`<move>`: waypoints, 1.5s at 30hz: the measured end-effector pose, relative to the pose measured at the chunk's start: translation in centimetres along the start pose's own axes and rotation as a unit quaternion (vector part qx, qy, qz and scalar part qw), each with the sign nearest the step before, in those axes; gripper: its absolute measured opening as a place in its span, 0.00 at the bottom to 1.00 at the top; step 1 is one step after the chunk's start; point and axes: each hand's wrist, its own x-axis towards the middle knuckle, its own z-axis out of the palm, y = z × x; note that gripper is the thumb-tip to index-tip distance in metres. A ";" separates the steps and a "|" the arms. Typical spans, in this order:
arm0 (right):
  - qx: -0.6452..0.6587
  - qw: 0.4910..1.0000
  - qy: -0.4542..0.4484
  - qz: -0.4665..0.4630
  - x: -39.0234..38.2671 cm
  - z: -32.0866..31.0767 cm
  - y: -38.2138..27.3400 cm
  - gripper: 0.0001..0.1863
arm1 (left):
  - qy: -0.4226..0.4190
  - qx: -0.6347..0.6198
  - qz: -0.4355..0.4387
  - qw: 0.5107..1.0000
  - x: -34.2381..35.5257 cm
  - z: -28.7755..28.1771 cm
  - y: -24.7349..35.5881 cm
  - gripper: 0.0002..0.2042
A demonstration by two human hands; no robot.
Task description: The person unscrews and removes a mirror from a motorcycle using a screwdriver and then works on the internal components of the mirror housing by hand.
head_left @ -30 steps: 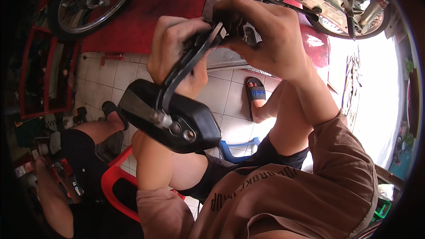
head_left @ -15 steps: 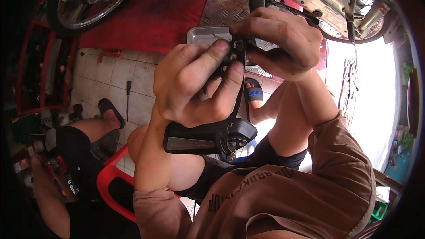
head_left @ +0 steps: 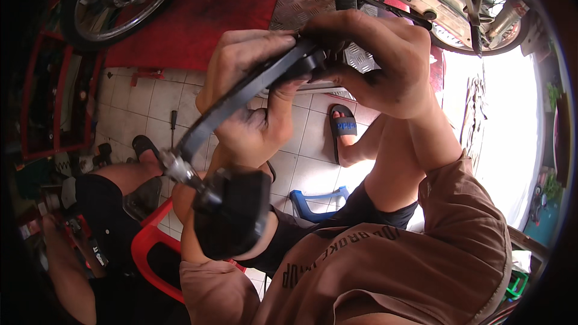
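At far left, a second person's bare leg [head_left: 129, 174] and dark shorts beside a red plastic chair [head_left: 150, 247], a black sandal [head_left: 141, 144] and a screwdriver [head_left: 173, 123] on the tiled floor [head_left: 129, 105]. Above that, a motorcycle front wheel [head_left: 111, 0] on a red ramp [head_left: 198, 21].

Left of centre, a black motorcycle mirror [head_left: 232, 219] hanging low over the wearer's lap, its dark stem [head_left: 241, 93] slanting up and to the right, a metal nut joint [head_left: 180, 171] where stem meets mirror head. Left hand [head_left: 253, 102] wrapped around the upper half of the stem, grip clamped tight, fingers curled over it, thumb toward the top end.

At centre right, right hand [head_left: 379, 63] closed on the stem's top end, fingertips pinched together just beside the left thumb, both hands touching.

Below, bare knees, a blue stool edge [head_left: 319, 198], a foot in a dark slide sandal [head_left: 344, 129]. Top right, motorcycle frame and rear wheel [head_left: 481, 18] against bright daylight.
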 end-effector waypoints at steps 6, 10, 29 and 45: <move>0.063 0.986 -0.067 0.139 -0.4 -0.5 0.6 0.14 | -0.059 -0.222 -0.223 0.947 -0.8 0.6 -0.8 0.13; 0.095 0.974 -0.033 0.201 -1.0 0.4 2.1 0.15 | -0.060 -0.246 -0.308 0.917 -0.4 0.9 -0.8 0.12; 0.184 0.930 -0.073 0.311 -2.1 0.7 4.4 0.08 | -0.071 -0.240 -0.382 0.890 -1.2 2.0 -2.6 0.07; 0.134 0.941 -0.029 0.309 -2.7 0.9 4.3 0.13 | -0.091 -0.232 -0.336 0.909 -1.2 2.9 -2.6 0.14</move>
